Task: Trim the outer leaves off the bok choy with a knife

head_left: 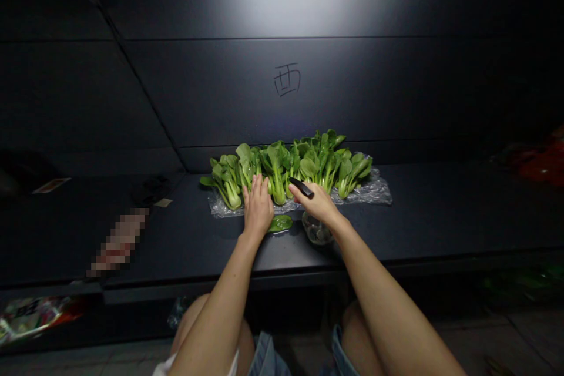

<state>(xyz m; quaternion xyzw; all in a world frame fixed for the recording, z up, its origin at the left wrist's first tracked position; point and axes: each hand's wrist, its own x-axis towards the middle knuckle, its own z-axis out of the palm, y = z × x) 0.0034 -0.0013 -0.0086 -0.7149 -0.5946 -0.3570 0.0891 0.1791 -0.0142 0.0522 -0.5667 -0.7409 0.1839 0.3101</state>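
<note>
Bunches of green bok choy (277, 173) lie in a row on a clear plastic sheet (374, 189), leaves toward the back panel. My left hand (259, 205) rests over the stems at the left-middle of the row, its fingers stretched out. Closed around a slim black object (301, 188), perhaps a handle, is my right hand (319, 204), close to the stems; the rest of that object is hidden. Beside my left hand, a loose green leaf (280, 223) lies on wet shelf surface. Below my right wrist stands a small clear bowl (316, 230), partly covered, its contents indistinct.
The dark shelf (418, 217) runs along a dark back panel (220, 88) marked with a handwritten character. At left are a blurred-out pixelated item (121, 241) and a small card (164, 202). A colourful package (39, 317) sits lower left; red items (541, 158) are far right.
</note>
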